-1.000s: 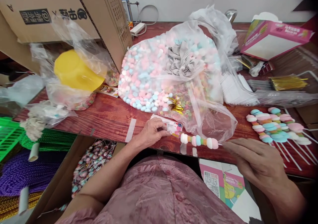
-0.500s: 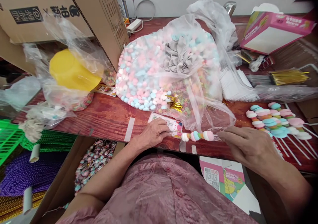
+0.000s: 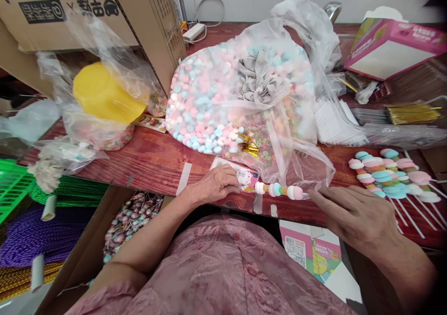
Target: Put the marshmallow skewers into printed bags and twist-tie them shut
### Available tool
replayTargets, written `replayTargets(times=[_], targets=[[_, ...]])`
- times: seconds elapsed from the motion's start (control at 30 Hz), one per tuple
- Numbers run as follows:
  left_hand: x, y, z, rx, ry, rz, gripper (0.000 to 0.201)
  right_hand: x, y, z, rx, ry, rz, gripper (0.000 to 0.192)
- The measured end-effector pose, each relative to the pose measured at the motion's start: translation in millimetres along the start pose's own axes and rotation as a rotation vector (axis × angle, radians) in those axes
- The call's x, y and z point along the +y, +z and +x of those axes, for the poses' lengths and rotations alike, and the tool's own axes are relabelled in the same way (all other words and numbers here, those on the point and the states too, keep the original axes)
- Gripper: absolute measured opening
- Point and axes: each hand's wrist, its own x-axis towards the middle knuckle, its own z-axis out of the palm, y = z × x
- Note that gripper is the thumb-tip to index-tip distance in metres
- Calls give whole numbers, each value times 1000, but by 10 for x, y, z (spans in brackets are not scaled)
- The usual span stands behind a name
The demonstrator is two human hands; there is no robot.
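Candy skewer (image 3: 279, 190) is stretching from left to right between the two hands along the near edge of the tabletop (image 3: 153, 154), showing its white, orange, blue and pink pieces in a row. At its left end, the left hand (image 3: 218, 184) is keeping its grip closed, thumb and fingertips pinching that end. At its right end, the right hand (image 3: 363, 212) is also pinching with thumb and fingers; whether stick or wrapper is sitting between them is too small to tell. A printed card (image 3: 230, 167) is lying just beside the left fingertips, on the far side. Beyond the skewer, a big clear bag (image 3: 200, 103) of pastel sweets is covering the middle of the tabletop, with a gray cloth (image 3: 253, 84) and gold ties (image 3: 248, 145) resting on it. To the right, other candy skewers (image 3: 394, 177) are lying in a pile, their white sticks pointing nearward, while a pink box (image 3: 394, 49) is standing on the far right. On the far left, a cardboard box (image 3: 167, 30) is rising behind a yellow sheet (image 3: 104, 93) and crumpled plastic.
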Motion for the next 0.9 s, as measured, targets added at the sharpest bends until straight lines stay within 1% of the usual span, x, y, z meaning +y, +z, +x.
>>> replayTargets(times=[0.1,0.2,0.3,0.37,0.4,0.43,0.47,0.53,0.57,0.6,0.63,0.67,0.73,0.8,0.9], targets=[[11,-1,-13,11,-8,-48,21,-26,24,-16,15,-1,24,32],[18,-4,-23,12,-9,-78,21,-33,58,-74,41,29,45,29],[21,-1,-20,22,-17,-104,21,-31,65,-148,64,71,71,31],[25,11,-14,61,-45,-138,21,-66,59,-201,93,143,110,34],[30,22,-11,91,-70,-159,20,-105,60,-228,117,227,147,35],[37,35,-8,129,-104,-183,20,-162,69,-251,160,360,200,34],[46,51,-4,170,-142,-210,20,-235,91,-269,219,533,271,32],[71,85,8,248,-222,-271,19,-417,181,-261,372,937,480,24],[87,102,18,285,-254,-298,18,-517,251,-227,437,1105,613,22],[107,117,29,319,-274,-316,18,-615,333,-167,469,1210,771,20],[130,127,42,352,-279,-323,18,-706,425,-83,495,1281,922,21],[156,133,54,383,-268,-318,17,-787,519,24,464,1335,1085,23],[217,126,72,441,-214,-267,17,-905,693,273,470,1429,1338,26],[278,101,74,499,-146,-180,16,-969,822,511,503,1455,1493,25],[340,62,49,566,-43,-52,16,-1002,901,743,484,1435,1615,22]])
